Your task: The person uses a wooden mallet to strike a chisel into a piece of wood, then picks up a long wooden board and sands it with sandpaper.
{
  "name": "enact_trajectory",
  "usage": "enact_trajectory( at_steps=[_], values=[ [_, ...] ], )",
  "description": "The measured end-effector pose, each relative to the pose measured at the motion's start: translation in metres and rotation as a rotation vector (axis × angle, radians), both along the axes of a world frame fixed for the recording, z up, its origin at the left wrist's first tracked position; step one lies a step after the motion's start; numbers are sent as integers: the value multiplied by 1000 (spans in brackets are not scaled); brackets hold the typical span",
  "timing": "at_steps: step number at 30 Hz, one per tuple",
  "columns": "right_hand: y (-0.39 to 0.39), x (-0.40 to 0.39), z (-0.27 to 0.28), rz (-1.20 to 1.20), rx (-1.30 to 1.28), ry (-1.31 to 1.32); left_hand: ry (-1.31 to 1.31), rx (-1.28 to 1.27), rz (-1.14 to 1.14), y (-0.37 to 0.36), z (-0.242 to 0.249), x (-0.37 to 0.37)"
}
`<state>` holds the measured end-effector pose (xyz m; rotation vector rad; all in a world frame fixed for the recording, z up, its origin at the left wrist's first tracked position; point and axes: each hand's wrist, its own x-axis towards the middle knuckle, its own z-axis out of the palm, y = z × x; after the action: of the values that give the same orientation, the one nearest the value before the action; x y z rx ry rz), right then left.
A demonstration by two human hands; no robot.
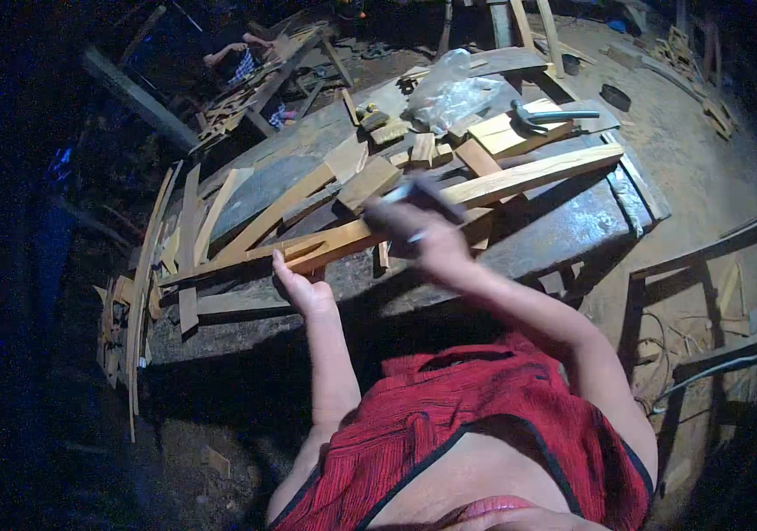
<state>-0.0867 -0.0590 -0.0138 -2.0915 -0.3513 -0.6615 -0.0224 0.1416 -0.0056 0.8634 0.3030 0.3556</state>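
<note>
A long wooden strip slants across the workbench, its right end raised above the surface. My left hand is closed around the strip's left part from below, thumb up along its side. Over the middle of the strip, my right hand grips a dark blocky tool. Motion smears this tool, so its exact kind cannot be made out. It appears to be on or just above the strip and hides part of it.
On the workbench lie a claw hammer, a clear plastic bag, wood offcuts and a pale board. Thin slats lean at the left end. Another person's arms show at a far bench. A wooden frame stands right.
</note>
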Motion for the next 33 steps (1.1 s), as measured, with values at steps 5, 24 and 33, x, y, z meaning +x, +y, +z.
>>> enact_trajectory(
  at_steps=[5, 24, 33],
  values=[
    [79, 13, 9, 279, -301, -182, -186, -73, -413, 22, -15, -1],
    [-220, -1, -78, -615, 129, -15, -45, 33, -57, 7, -6, -4],
    [-124, -4, -59, -56, -102, -144, -41, 74, -27, 11, -4, -1]
  ],
)
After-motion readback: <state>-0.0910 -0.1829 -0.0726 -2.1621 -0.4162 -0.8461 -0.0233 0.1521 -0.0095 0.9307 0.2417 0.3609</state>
